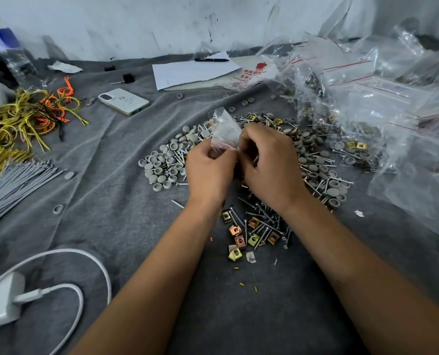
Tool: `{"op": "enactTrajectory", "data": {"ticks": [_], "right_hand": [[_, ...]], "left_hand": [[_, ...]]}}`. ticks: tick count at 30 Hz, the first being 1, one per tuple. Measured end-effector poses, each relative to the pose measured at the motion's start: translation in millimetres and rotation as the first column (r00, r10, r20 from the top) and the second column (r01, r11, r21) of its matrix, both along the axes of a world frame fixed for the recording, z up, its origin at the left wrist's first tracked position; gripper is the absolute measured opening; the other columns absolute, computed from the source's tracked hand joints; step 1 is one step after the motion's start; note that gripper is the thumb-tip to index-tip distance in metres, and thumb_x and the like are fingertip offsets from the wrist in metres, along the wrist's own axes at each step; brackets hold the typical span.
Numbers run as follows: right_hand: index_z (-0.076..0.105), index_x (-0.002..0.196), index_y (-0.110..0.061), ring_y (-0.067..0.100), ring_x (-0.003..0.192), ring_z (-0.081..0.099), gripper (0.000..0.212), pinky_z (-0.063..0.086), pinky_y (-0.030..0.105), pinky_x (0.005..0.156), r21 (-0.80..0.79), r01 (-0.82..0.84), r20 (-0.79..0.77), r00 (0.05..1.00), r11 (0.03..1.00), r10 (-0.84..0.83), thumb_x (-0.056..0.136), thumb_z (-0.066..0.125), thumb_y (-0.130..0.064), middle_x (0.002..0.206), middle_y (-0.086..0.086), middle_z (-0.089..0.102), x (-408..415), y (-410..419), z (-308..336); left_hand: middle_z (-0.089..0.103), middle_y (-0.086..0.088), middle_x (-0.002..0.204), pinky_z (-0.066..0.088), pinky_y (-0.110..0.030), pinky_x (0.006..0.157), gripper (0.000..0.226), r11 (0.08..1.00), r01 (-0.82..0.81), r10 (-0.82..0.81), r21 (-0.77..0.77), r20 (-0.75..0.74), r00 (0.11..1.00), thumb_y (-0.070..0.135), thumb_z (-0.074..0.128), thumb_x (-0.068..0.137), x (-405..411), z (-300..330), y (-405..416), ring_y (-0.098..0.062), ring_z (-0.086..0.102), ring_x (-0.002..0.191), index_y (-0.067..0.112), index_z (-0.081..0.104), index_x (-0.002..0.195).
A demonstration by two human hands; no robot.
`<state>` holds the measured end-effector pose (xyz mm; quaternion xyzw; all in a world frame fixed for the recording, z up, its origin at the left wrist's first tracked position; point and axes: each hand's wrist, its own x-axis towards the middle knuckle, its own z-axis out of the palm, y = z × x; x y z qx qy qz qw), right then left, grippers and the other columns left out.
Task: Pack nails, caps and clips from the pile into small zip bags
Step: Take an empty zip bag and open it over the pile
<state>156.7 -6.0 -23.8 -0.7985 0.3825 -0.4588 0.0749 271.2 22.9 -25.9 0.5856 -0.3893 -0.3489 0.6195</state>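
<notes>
Both your left hand [209, 166] and right hand [264, 160] pinch the small zip bag [224, 131] mouth-down above the centre-frame pile [241, 160]; loosen either pinch and I'd expect its contents to spill back.

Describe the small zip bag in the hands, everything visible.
The small zip bag is clear, thin plastic, crinkled, with a red line along its zip edge at the bottom of the view. It is held above the pile of caps, nails and clips, closed end tilted up and away, mouth toward the person. The left hand pinches the mouth edge on one side and the right hand grips it on the other. Grey shapes show through the film; whether they lie inside or behind cannot be told.
</notes>
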Motion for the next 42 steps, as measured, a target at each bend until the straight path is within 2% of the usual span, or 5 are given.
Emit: {"op": "enactTrajectory", "data": {"ticks": [17,25,28,34,42], "right_hand": [[0.059,0.095,-0.009,0.014,0.080,0.064,0.022,0.057,0.027,0.070,0.225,-0.015,0.172,0.985,0.974,-0.024,0.089,0.078,-0.020,0.088,0.000,0.065,-5,1,5],[0.065,0.092,-0.024,0.012,0.099,0.045,0.035,0.043,0.032,0.089,0.142,-0.222,-0.414,0.872,0.965,0.262,0.088,0.067,-0.059,0.095,-0.007,0.056,27,24,-4],[0.069,0.109,-0.025,0.018,0.110,0.045,0.039,0.045,0.040,0.093,0.174,-0.264,-0.506,0.803,0.949,0.316,0.090,0.065,-0.060,0.107,-0.002,0.058,37,30,-3],[0.064,0.114,-0.018,0.026,0.115,0.051,0.035,0.045,0.045,0.095,0.159,-0.254,-0.623,0.724,0.954,0.297,0.097,0.061,-0.048,0.117,0.002,0.059,57,41,-1],[0.059,0.111,-0.013,0.025,0.107,0.058,0.021,0.045,0.038,0.091,0.221,-0.030,-0.590,0.792,0.975,0.158,0.101,0.059,-0.032,0.112,0.006,0.060,11,7,0]], "left_hand": [[0.069,-0.011,0.065,0.062,-0.054,0.064,0.014,0.959,-0.230,0.259,-0.164,0.181,0.949,0.007,0.071,0.082,31,19,3,-0.036,0.073,0.065,0.017,0.067,0.074],[0.066,0.003,0.075,0.045,-0.025,0.062,0.011,0.571,-0.609,0.820,-0.550,0.354,0.450,0.017,0.061,0.083,97,43,16,-0.009,0.057,0.063,0.009,0.069,0.083],[0.070,-0.005,0.091,0.029,-0.021,0.065,0.013,0.613,-0.544,0.785,-0.573,0.521,0.336,0.016,0.060,0.083,91,47,22,-0.020,0.062,0.076,0.012,0.071,0.088],[0.074,-0.007,0.095,0.055,-0.041,0.080,0.023,0.899,-0.436,0.299,-0.049,0.796,0.527,0.006,0.059,0.077,84,34,15,-0.033,0.067,0.096,0.022,0.072,0.088],[0.072,-0.004,0.076,0.054,-0.037,0.076,0.009,0.964,-0.264,0.186,-0.015,0.749,0.636,0.011,0.065,0.075,66,14,7,-0.028,0.068,0.082,0.016,0.073,0.074]]}}
